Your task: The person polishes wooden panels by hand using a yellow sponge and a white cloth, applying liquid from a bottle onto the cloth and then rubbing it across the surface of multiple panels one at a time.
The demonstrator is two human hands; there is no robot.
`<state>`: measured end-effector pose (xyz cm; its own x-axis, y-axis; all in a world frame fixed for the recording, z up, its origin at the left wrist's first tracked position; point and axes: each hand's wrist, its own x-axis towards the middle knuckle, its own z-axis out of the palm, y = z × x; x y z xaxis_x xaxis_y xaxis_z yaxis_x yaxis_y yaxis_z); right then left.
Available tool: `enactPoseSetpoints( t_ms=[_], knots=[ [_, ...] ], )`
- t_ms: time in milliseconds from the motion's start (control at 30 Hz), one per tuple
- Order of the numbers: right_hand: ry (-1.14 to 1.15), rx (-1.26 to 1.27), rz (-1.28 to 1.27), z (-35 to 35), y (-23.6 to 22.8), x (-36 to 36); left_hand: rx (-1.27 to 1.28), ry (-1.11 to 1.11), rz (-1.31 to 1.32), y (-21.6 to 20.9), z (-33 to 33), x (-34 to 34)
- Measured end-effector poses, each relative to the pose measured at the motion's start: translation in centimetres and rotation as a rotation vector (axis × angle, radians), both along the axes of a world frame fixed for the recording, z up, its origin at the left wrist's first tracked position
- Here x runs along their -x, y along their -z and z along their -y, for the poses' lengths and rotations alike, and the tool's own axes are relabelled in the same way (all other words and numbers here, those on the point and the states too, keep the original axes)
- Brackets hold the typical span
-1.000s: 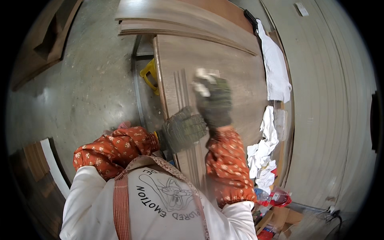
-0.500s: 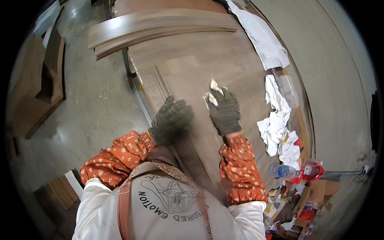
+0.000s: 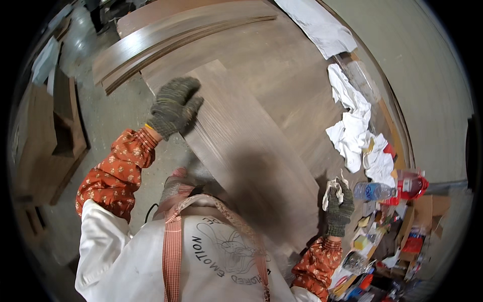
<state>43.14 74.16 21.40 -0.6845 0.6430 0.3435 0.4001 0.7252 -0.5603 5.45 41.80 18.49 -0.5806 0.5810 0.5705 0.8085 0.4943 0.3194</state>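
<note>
A long brown wood-grain board (image 3: pixel 282 146) lies slantwise on the worktable, its far end toward the upper left. My left hand (image 3: pixel 174 106), in a dark green knitted glove, rests at the board's left edge near that far end, thumb apart from the fingers. At the board's right side, toward the near end, my right hand (image 3: pixel 339 211) wears a matching glove. Its fingers are closed on a crumpled off-white cloth (image 3: pixel 332 192). Dark shadow falls across the board's near half.
Several stacked boards (image 3: pixel 186 43) lie at the far left of the worktable (image 3: pixel 287 70). White rags (image 3: pixel 349 121), a clear bottle (image 3: pixel 373 191) and a red-liquid container (image 3: pixel 413 185) line the right edge. Clutter and an open carton (image 3: pixel 427 216) sit below. Wooden pieces (image 3: pixel 37 131) stand at left.
My left hand has moved away and left to the board's far edge. My right hand, still holding the cloth, has moved right and nearer. The view has shifted, showing more of the board.
</note>
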Motion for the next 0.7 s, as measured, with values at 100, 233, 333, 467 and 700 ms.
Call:
enactPoseSetpoints(
  t_ms=[100,233,333,467,700],
  knots=[
    [0.072,-0.273,0.045,4.4,1.3,3.2,0.039,0.073,-0.128,0.7,-0.8,-0.2],
    [0.136,-0.505,0.099,6.9,1.6,7.3,-0.177,0.137,0.203,-0.1,2.9,-1.2],
    [0.139,-0.472,0.160,8.1,1.1,9.8,-0.331,0.162,0.826,-0.5,6.2,-0.6],
    [0.173,-0.305,-0.087,9.7,1.4,13.5,0.066,0.493,1.010,-1.3,7.2,4.0],
    [-0.222,-0.551,0.073,18.7,0.3,24.8,0.094,0.989,0.525,5.3,5.8,6.0]
  ],
)
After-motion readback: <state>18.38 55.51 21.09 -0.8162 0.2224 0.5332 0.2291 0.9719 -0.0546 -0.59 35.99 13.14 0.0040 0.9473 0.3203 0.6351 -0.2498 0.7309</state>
